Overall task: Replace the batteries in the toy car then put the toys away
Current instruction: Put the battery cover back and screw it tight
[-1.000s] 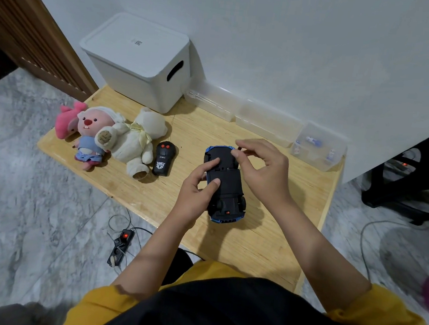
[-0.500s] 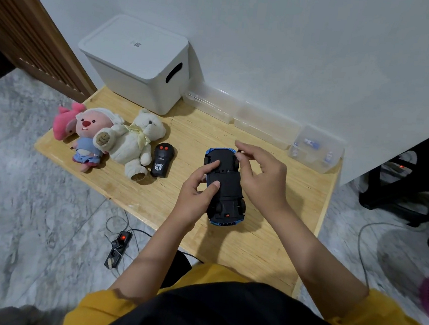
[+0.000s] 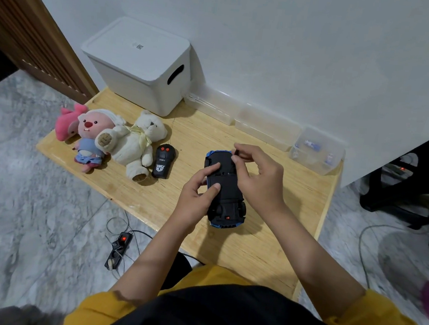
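far to the left of my left hand, the pink plush (image 3: 90, 137) lies at the table's left end, touching the white teddy bear (image 3: 138, 144) beside it. behind them, against the wall, i see the white lidded storage box (image 3: 141, 63). just right of the bear, and still well left of my left hand, the black remote (image 3: 163, 161) lies flat on the wooden table (image 3: 265, 251). none of these has shifted from the earlier frames.

my left hand (image 3: 195, 199) grips the left flank of the toy car (image 3: 227, 189), thumb and forefinger curled onto its black underside, much as half a second ago. the car lies upside down between my two hands, wheels up, blue trim showing at both ends, in the same spot on the table.

my right hand (image 3: 259, 178) is over the car's far right side, fingers curled, and it pinches something small and dark at the fingertips; i cannot tell what it is. compared with a second ago, this hand has changed little, staying near the car's far end.

beyond my right hand, along the wall, stand clear plastic containers (image 3: 264, 124); the rightmost clear box (image 3: 316, 151) holds small blue and white items, perhaps batteries, too small for me to be sure.
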The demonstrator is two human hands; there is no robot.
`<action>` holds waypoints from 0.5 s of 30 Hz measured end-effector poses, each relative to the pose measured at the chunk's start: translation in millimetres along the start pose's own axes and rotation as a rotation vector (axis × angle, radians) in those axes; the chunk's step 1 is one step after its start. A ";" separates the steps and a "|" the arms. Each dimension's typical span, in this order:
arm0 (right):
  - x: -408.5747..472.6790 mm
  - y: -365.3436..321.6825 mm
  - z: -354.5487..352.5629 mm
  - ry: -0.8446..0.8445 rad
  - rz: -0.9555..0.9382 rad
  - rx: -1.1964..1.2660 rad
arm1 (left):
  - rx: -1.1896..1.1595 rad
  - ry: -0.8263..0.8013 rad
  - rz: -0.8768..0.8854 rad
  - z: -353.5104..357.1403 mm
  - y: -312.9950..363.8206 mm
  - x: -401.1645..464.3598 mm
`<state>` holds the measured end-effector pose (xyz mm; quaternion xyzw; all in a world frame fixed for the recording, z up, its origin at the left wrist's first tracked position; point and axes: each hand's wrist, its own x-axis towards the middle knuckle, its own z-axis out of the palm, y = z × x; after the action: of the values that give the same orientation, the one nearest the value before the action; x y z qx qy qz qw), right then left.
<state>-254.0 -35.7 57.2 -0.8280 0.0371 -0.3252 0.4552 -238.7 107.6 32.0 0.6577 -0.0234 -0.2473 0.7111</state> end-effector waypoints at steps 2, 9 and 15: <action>1.7 -1.2 -0.3 0.005 -0.007 0.006 | 0.003 0.003 0.000 0.0 0.0 -0.1; 0.2 2.7 0.7 -0.019 -0.051 -0.029 | -0.002 0.007 -0.007 0.5 0.7 -0.1; 1.6 0.8 0.0 0.001 -0.011 -0.014 | 0.004 0.009 -0.018 0.7 0.1 1.2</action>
<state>-252.5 -36.7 57.3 -0.8313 0.0349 -0.3277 0.4475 -237.9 106.5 31.8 0.6605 -0.0147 -0.2507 0.7076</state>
